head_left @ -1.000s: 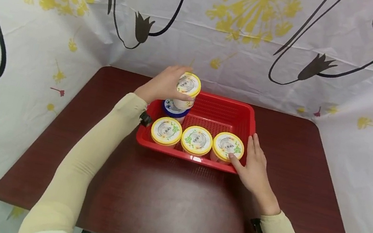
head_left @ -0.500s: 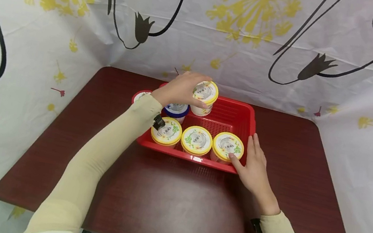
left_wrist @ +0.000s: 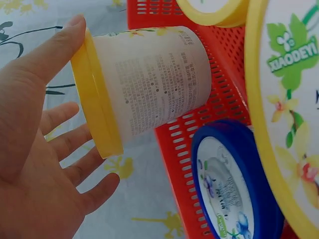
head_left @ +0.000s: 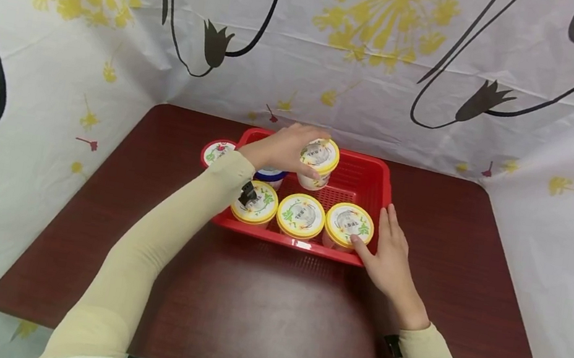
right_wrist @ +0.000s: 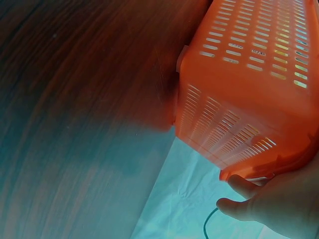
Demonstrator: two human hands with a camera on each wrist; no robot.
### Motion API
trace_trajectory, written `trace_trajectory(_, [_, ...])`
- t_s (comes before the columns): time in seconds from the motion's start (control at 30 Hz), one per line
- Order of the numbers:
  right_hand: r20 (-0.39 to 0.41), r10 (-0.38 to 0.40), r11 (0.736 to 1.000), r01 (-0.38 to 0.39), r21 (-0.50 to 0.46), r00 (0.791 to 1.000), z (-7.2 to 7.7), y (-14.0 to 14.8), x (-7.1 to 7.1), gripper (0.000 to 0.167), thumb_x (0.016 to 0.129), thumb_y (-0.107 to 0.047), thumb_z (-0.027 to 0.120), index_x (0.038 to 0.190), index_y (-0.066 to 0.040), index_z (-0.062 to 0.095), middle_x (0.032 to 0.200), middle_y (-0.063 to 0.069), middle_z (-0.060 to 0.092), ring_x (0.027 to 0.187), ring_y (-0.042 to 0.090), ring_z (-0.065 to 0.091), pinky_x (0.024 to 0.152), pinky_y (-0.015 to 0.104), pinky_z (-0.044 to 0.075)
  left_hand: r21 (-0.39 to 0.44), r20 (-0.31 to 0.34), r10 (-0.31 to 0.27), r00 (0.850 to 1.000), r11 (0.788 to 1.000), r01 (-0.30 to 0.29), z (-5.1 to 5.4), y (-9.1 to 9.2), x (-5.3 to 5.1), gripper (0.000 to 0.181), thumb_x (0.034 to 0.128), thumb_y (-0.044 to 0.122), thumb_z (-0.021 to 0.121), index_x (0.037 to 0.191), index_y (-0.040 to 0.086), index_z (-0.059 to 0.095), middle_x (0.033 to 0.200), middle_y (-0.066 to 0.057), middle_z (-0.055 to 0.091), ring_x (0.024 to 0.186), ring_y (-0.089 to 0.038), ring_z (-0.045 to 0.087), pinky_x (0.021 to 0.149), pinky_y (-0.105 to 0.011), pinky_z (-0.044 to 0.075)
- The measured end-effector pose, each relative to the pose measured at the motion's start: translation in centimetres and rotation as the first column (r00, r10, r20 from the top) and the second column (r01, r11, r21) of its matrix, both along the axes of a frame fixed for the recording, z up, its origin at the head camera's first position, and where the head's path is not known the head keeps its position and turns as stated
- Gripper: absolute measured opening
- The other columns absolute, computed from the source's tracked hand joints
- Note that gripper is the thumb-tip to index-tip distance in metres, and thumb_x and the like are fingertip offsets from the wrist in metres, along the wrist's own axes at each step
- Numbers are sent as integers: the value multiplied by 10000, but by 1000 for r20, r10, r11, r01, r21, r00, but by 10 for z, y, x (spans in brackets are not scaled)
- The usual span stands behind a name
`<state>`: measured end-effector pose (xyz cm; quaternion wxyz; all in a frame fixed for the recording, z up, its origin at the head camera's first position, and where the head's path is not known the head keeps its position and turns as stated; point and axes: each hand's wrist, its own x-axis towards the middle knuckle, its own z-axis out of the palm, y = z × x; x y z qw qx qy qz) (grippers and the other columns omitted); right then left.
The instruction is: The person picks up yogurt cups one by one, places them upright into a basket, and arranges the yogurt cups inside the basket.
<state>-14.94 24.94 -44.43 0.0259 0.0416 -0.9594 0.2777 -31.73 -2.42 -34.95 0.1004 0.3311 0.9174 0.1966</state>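
Note:
My left hand (head_left: 287,149) holds a white tub with a yellow lid (head_left: 320,155) by its lid, over the back row of the red basket (head_left: 384,185). In the left wrist view, the thumb lies on one side of that tub's lid (left_wrist: 97,94) and the fingers on the other. A blue-lidded tub (head_left: 269,177) sits beside it, partly hidden by the left wrist. Three yellow-lidded tubs, including the middle one (head_left: 300,215), stand along the basket's front. My right hand (head_left: 392,261) rests against the basket's right side, fingers extended along the wall, thumb at the right front tub's lid (head_left: 349,223).
A red-lidded tub (head_left: 216,152) stands at the basket's left, partly behind the left arm. The basket is on a dark wooden table (head_left: 272,308). A floral-patterned sheet (head_left: 309,38) hangs around the back and sides.
My left hand has carried the yellow-lidded tub rightward past the blue-lidded one, then lowered it a little. The red-lidded tub has come into sight. My right hand stays at the basket.

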Motion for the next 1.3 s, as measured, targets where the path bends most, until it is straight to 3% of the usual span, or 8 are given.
trace_trajectory(0.2, [2, -1, 1000, 1, -3, 1000, 0, 0, 0, 973, 926, -513, 596, 1587, -28, 72, 1685, 147, -2, 1482, 490, 172, 1164, 732, 145, -18, 24, -23, 999, 1000, 23, -10, 4, -1, 912, 799, 534, 764, 1543, 241, 326, 1620, -21, 323, 1517, -297, 234, 1252, -554, 174])
trace_trajectory(0.43, [7, -4, 1000, 4, -8, 1000, 0, -1, 1, 975, 925, -511, 597, 1590, -39, 63, 1687, 136, -9, 1485, 480, 166, 1168, 729, 139, -62, 56, -20, 998, 998, 24, -24, 8, -4, 930, 785, 531, 774, 1543, 235, 325, 1594, -25, 362, 1433, -264, 330, 1229, -519, 264])
trace_trajectory(0.67, [12, -7, 1000, 7, -16, 1000, 1, -1, 1, 972, 924, -493, 607, 1592, -46, 61, 1688, 129, -9, 1488, 475, 165, 1166, 732, 141, -97, 60, -22, 998, 995, 27, -37, 12, -7, 955, 785, 561, 761, 1549, 208, 311, 1604, -35, 345, 1479, -288, 287, 1248, -542, 205])
trace_trajectory(0.9, [7, -7, 1000, 7, -17, 1000, 0, 0, 1, 971, 924, -492, 608, 1592, -49, 60, 1688, 130, -6, 1488, 474, 165, 1164, 733, 142, -126, 75, -18, 997, 992, 28, -40, 15, -9, 1012, 751, 629, 746, 1553, 200, 301, 1606, -36, 346, 1460, -278, 300, 1245, -538, 217])
trace_trajectory(1.3, [8, -3, 1000, 3, -20, 1000, 0, 1, 0, 968, 927, -495, 603, 1592, -50, 59, 1688, 126, -7, 1492, 472, 162, 1163, 733, 147, -156, 105, -8, 994, 987, 25, -40, 17, -8, 1005, 772, 622, 734, 1561, 199, 278, 1619, -65, 315, 1502, -314, 258, 1243, -576, 194])
